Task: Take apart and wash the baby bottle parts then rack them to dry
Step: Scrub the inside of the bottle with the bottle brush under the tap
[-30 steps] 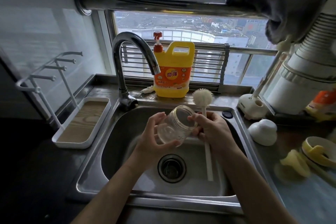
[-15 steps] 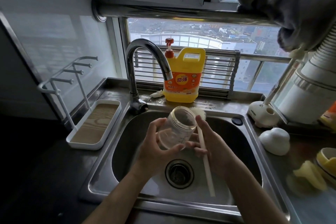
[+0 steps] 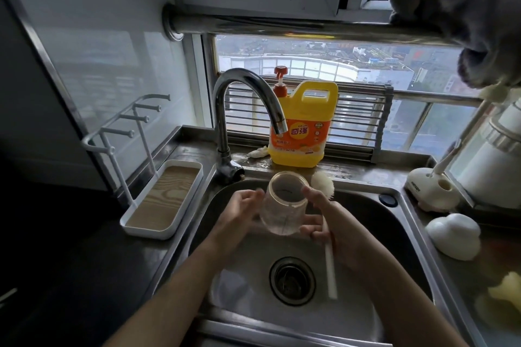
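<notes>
Over the steel sink (image 3: 375, 205) I hold the clear baby bottle body (image 3: 284, 208), its open mouth tilted up towards the tap. My left hand (image 3: 239, 215) cups its left side, blurred by motion. My right hand (image 3: 332, 222) grips the white bottle brush (image 3: 329, 267). Its thumb rests on the bottle's rim and its fingers curl by the base. The brush's fluffy head (image 3: 324, 184) pokes up just behind the bottle's right edge. The handle runs down over the basin.
A white drying rack (image 3: 163, 200) with pegs stands left of the sink. The chrome faucet (image 3: 242, 110) arches above, with a yellow dish soap jug (image 3: 301, 132) behind it. On the right counter lie a white dome cap (image 3: 454, 236), yellow parts (image 3: 504, 290) and a brush stand (image 3: 431, 189).
The brush head has dropped from above the bottle to behind its rim. My right hand has closed in against the bottle, which now stands more upright. The view has tilted upward.
</notes>
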